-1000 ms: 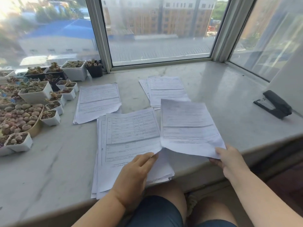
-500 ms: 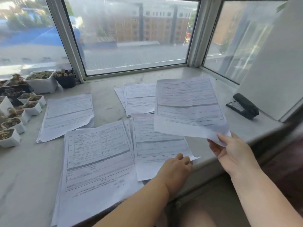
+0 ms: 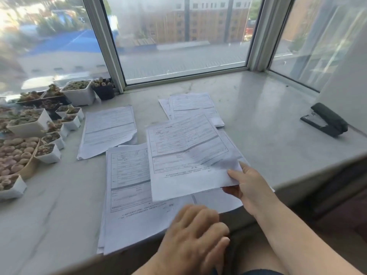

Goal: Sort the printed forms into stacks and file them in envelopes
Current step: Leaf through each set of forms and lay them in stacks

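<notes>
White forms ruled with grey-black table lines and fine print, pale grey marbled surface with faint veins, black stapler, white plant pots beside one black pot

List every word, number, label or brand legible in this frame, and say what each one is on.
None can be read.
Held form in the right hand: printed lines, too blurred.
Near stack: print too small and blurred.
Left stack and far stack: too small.
Stapler: no marking visible.
</notes>
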`<control>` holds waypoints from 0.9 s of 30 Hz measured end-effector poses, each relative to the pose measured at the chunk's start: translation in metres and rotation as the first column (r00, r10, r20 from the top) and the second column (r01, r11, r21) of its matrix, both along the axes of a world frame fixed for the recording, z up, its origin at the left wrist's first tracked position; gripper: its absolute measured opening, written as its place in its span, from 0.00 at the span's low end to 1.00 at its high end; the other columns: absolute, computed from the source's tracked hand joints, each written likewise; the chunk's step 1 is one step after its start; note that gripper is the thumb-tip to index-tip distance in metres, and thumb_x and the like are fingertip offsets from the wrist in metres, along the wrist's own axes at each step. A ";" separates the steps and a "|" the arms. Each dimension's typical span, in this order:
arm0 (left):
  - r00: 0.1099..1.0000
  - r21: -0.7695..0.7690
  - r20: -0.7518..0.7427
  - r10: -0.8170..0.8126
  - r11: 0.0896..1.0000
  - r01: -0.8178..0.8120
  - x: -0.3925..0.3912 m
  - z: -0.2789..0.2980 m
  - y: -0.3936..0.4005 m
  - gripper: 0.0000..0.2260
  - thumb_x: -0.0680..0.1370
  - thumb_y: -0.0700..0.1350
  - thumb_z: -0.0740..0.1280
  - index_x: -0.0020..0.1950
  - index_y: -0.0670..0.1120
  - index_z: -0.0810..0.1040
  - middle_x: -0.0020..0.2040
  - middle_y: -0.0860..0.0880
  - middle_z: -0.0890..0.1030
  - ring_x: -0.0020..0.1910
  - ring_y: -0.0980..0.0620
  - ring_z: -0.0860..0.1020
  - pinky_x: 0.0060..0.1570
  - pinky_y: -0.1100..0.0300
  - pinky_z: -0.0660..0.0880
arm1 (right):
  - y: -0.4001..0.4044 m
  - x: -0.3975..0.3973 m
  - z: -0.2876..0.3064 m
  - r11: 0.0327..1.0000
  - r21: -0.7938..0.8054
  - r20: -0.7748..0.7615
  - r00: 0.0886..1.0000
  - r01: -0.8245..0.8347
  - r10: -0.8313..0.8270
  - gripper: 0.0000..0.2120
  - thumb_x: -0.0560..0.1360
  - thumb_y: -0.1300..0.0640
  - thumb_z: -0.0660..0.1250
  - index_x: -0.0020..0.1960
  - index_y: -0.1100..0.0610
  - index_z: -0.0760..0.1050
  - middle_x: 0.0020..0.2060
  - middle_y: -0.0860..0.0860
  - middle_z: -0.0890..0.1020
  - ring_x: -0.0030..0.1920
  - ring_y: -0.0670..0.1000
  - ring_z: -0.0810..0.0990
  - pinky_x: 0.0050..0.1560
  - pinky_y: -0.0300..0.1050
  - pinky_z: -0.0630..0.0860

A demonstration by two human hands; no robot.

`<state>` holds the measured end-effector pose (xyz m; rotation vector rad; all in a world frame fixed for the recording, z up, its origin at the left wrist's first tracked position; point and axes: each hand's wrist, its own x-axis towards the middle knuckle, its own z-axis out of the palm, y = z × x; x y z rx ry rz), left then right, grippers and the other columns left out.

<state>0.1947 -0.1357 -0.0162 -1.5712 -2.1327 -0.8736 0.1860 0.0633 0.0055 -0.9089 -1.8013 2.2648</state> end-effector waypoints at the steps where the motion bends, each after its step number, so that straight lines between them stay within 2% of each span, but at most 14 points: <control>1: 0.991 0.016 0.043 0.129 0.991 -0.130 -0.006 -0.001 -0.019 0.08 0.76 0.50 0.67 0.52 0.50 0.75 0.52 0.51 0.76 0.52 0.50 0.73 0.58 0.57 0.70 | -0.015 -0.003 -0.005 0.999 0.019 0.024 0.999 -0.044 0.043 0.11 0.81 0.61 0.59 0.58 0.53 0.76 0.52 0.52 0.81 0.51 0.53 0.80 0.35 0.39 0.78; 3: 0.931 -0.152 0.118 0.345 0.933 -0.326 -0.024 -0.003 -0.048 0.19 0.74 0.54 0.68 0.63 0.51 0.72 0.62 0.51 0.74 0.62 0.51 0.70 0.67 0.56 0.66 | -0.046 -0.006 -0.016 0.991 0.044 0.063 0.990 -0.126 0.123 0.10 0.81 0.59 0.60 0.59 0.51 0.76 0.52 0.51 0.81 0.52 0.53 0.80 0.38 0.41 0.80; 4: 0.899 -0.262 0.164 0.406 0.897 -0.357 -0.032 -0.006 -0.057 0.22 0.74 0.55 0.68 0.66 0.50 0.72 0.66 0.51 0.73 0.65 0.51 0.70 0.68 0.56 0.65 | -0.059 -0.006 -0.020 0.987 0.042 0.083 0.985 -0.156 0.152 0.10 0.81 0.59 0.60 0.57 0.51 0.76 0.51 0.51 0.81 0.51 0.53 0.81 0.38 0.41 0.80; 6: 0.852 -0.332 0.280 0.441 0.878 -0.345 -0.041 -0.014 -0.068 0.17 0.76 0.52 0.67 0.64 0.51 0.76 0.66 0.53 0.75 0.64 0.52 0.73 0.65 0.62 0.67 | -0.076 -0.007 -0.026 0.979 0.010 0.128 0.971 -0.203 0.200 0.09 0.81 0.60 0.60 0.52 0.51 0.77 0.48 0.53 0.82 0.42 0.52 0.83 0.35 0.42 0.80; 9: 0.858 -0.329 0.271 0.436 0.880 -0.343 -0.046 -0.025 -0.075 0.07 0.73 0.43 0.67 0.49 0.49 0.83 0.52 0.54 0.82 0.50 0.52 0.81 0.48 0.66 0.72 | -0.069 -0.006 -0.028 0.964 -0.027 0.243 0.934 -0.265 0.263 0.07 0.81 0.60 0.61 0.51 0.54 0.78 0.47 0.56 0.83 0.32 0.51 0.83 0.30 0.41 0.79; 11: 0.873 -0.314 0.245 0.421 0.887 -0.339 -0.046 -0.030 -0.075 0.06 0.71 0.42 0.68 0.46 0.48 0.83 0.49 0.54 0.82 0.47 0.52 0.82 0.44 0.64 0.74 | -0.053 -0.005 -0.027 0.953 -0.029 0.286 0.911 -0.302 0.297 0.07 0.80 0.59 0.63 0.53 0.58 0.79 0.46 0.58 0.83 0.32 0.51 0.82 0.29 0.40 0.77; 13: 0.886 -0.299 0.237 0.398 0.898 -0.323 -0.047 -0.034 -0.072 0.09 0.71 0.41 0.70 0.50 0.48 0.81 0.51 0.53 0.82 0.49 0.51 0.81 0.45 0.62 0.77 | -0.042 -0.004 -0.026 0.933 0.003 0.294 0.892 -0.361 0.344 0.07 0.79 0.58 0.65 0.54 0.59 0.80 0.43 0.55 0.84 0.30 0.49 0.80 0.29 0.38 0.76; 16: 0.909 -0.280 0.212 0.360 0.913 -0.296 -0.047 -0.034 -0.063 0.22 0.68 0.39 0.74 0.62 0.48 0.76 0.53 0.52 0.83 0.49 0.51 0.82 0.43 0.62 0.78 | -0.042 -0.008 -0.024 0.874 0.066 0.283 0.849 -0.482 0.447 0.08 0.79 0.56 0.65 0.51 0.56 0.82 0.37 0.52 0.83 0.28 0.48 0.76 0.29 0.36 0.74; 19: 0.888 -0.211 0.266 0.374 0.922 -0.325 -0.050 -0.033 -0.061 0.29 0.70 0.40 0.65 0.71 0.51 0.65 0.46 0.50 0.83 0.35 0.49 0.81 0.31 0.63 0.74 | -0.047 -0.014 -0.024 0.801 0.181 0.310 0.806 -0.571 0.504 0.10 0.80 0.53 0.62 0.49 0.51 0.82 0.33 0.50 0.81 0.29 0.47 0.77 0.31 0.36 0.73; 22: 0.864 -0.129 0.353 0.359 0.933 -0.335 -0.056 -0.034 -0.068 0.28 0.74 0.43 0.58 0.74 0.56 0.59 0.50 0.46 0.81 0.36 0.47 0.80 0.34 0.59 0.78 | -0.047 -0.015 -0.027 0.694 0.333 0.353 0.767 -0.638 0.536 0.08 0.78 0.53 0.65 0.55 0.47 0.81 0.34 0.49 0.80 0.30 0.46 0.78 0.34 0.36 0.75; 23: 0.863 -0.134 0.369 0.345 0.939 -0.318 -0.057 -0.036 -0.069 0.26 0.75 0.44 0.58 0.72 0.57 0.61 0.48 0.47 0.80 0.37 0.47 0.79 0.35 0.58 0.78 | -0.047 -0.015 -0.028 0.648 0.367 0.366 0.744 -0.667 0.559 0.11 0.77 0.54 0.67 0.58 0.46 0.79 0.36 0.49 0.79 0.31 0.45 0.78 0.35 0.36 0.76; 25: 0.840 -0.154 0.417 0.348 0.938 -0.312 -0.058 -0.041 -0.069 0.19 0.75 0.45 0.58 0.65 0.55 0.73 0.46 0.49 0.78 0.39 0.47 0.78 0.39 0.57 0.77 | -0.046 -0.017 -0.029 0.577 0.408 0.396 0.707 -0.707 0.586 0.22 0.75 0.56 0.69 0.66 0.44 0.72 0.40 0.50 0.79 0.34 0.45 0.80 0.37 0.36 0.77; 27: 0.778 -0.159 0.509 0.369 0.928 -0.336 -0.057 -0.045 -0.067 0.11 0.75 0.44 0.65 0.54 0.51 0.82 0.46 0.53 0.79 0.43 0.52 0.78 0.45 0.59 0.75 | -0.046 -0.018 -0.029 0.574 0.395 0.392 0.697 -0.717 0.601 0.28 0.73 0.60 0.70 0.71 0.44 0.69 0.42 0.50 0.79 0.34 0.44 0.80 0.38 0.35 0.77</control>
